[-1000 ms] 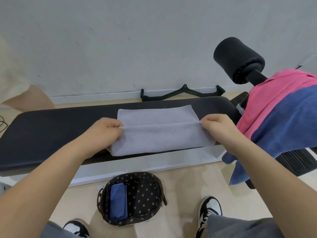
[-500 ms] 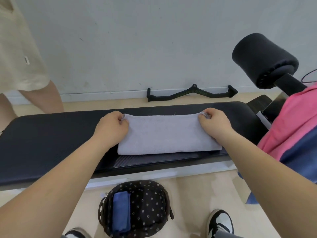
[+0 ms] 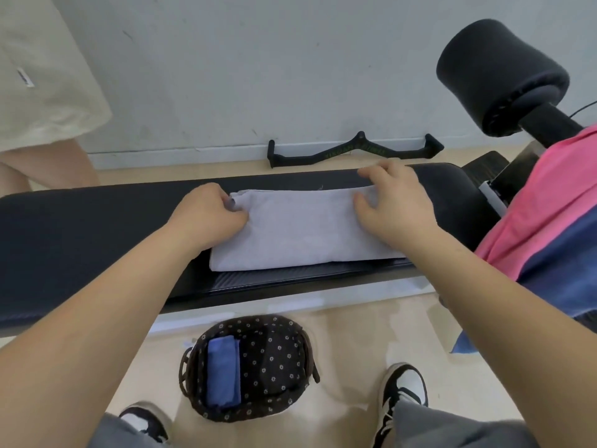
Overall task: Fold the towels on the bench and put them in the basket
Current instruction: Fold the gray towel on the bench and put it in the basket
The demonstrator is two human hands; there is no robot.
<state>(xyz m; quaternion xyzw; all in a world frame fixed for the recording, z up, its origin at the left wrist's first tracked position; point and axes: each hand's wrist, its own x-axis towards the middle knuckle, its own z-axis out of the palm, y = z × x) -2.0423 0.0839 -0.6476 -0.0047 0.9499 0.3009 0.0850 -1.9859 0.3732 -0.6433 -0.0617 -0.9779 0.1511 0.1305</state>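
The black bench [image 3: 80,227] runs the width of the room in front of the wall, and one grey towel [image 3: 297,231] lies folded into a long strip on its padded top, near the front edge. At the right end two more towels hang in a heap, a pink towel [image 3: 549,202] on top and a dark blue towel [image 3: 555,263] under it, with a black foam roller [image 3: 500,76] standing above them.

On the floor just below the bench sits one dark, flower-dotted basket [image 3: 277,360]. It holds a single folded blue towel [image 3: 223,371], tucked upright against its left side; the rest of the lining is bare.

Both hands are on the grey strip, one at each end. The left hand [image 3: 206,218] is curled, its fingers pinched together on the towel's left far corner. The right hand [image 3: 391,205] lies flat with fingers spread, palm pressing the right end, fingertips reaching past the towel's far edge onto the bench. The towel stretches between the two hands.

A black cable handle [image 3: 355,150] lies on the floor by the wall. A second person in pale shorts [image 3: 42,76] stands at far left. Two black-and-white shoes, left shoe [image 3: 145,421] and right shoe [image 3: 403,392], flank the basket.
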